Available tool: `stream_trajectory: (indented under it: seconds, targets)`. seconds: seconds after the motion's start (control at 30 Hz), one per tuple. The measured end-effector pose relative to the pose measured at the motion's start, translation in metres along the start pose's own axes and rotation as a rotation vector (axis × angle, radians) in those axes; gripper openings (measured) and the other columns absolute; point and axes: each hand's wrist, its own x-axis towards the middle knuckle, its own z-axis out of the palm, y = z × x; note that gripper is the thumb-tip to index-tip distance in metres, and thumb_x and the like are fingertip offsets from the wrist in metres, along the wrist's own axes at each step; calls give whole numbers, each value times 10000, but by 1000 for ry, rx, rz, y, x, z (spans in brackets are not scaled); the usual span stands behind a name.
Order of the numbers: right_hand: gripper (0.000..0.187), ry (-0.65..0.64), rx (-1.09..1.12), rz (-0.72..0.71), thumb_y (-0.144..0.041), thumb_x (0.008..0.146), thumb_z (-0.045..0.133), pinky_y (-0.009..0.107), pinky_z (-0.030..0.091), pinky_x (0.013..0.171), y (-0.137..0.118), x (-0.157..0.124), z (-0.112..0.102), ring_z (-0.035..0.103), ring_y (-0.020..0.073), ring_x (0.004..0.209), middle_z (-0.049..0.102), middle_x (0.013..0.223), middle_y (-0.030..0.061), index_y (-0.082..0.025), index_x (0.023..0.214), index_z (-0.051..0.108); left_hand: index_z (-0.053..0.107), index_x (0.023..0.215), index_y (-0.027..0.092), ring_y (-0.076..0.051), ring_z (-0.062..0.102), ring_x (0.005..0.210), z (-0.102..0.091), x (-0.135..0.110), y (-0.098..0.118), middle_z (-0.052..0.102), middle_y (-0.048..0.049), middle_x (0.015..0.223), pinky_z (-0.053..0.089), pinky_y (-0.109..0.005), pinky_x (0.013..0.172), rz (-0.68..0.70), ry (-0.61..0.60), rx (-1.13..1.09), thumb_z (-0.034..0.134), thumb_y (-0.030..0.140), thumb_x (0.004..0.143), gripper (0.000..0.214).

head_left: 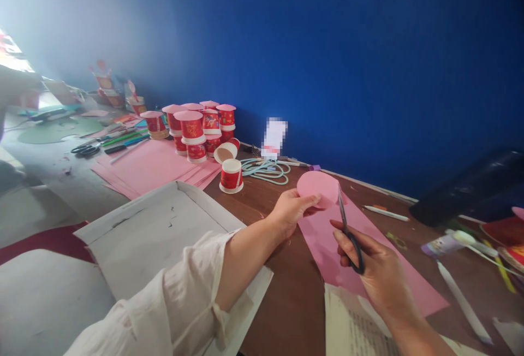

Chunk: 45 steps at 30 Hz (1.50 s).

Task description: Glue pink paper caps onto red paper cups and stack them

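My left hand (291,208) pinches a rounded piece of pink paper (317,184) by its lower left edge, thumb on top. In my right hand (372,260) is a pair of black-handled scissors (343,208), with fingers through the loops. The blades point up and touch the right edge of the pink piece. Whether the blades are apart is hard to make out. Beneath both hands lies a larger pink sheet (393,268) on the brown table (286,307).
Red paper cups (191,128) with pink paper tops stand stacked at the back, beside a blue wall (327,61). A coiled pale cable (266,170), a lone cup (231,176) and pink sheets (155,165) are left of my hands. White pens (462,301) and a glue bottle (442,244) lie rightward.
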Motion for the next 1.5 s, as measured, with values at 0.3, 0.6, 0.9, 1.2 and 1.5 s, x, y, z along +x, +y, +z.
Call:
stream_trajectory:
  seconds: [0.3,0.6,0.9,1.2,1.5]
  targets:
    - [468,15,21,-13,-495,751,699,239,465,535,0,3,-3,543,126,518,575,575,-21,-177,1093,732,688,881,64,-188,675,782,-3,0,-1,711,-138,860,500,-333,837,3,-49,86,812,268,644,336]
    - [491,6,79,8,-498,739,716,249,458,520,-2,-1,-4,498,117,508,542,588,-20,-162,1098,729,687,890,59,-158,656,734,-3,2,-2,709,-135,865,496,-312,802,-5,-41,83,770,222,685,275]
    - [480,24,76,30,-500,730,720,249,453,511,-5,-3,-4,486,115,492,539,581,-19,-153,1061,739,689,884,58,-175,663,757,-3,2,-2,708,-141,882,498,-327,816,-3,-50,48,808,240,648,321]
    - [442,11,86,14,-486,754,723,228,424,513,0,-1,-3,475,100,508,537,600,-29,-182,1075,734,692,881,59,-166,660,734,-2,1,-1,708,-133,857,493,-322,806,-6,-45,49,803,229,648,309]
    - [454,10,111,15,-476,744,734,226,432,508,3,-1,-2,466,96,502,533,598,-29,-179,1086,732,691,919,50,-168,659,749,-3,3,-2,708,-137,873,487,-318,801,-5,-43,59,784,224,668,320]
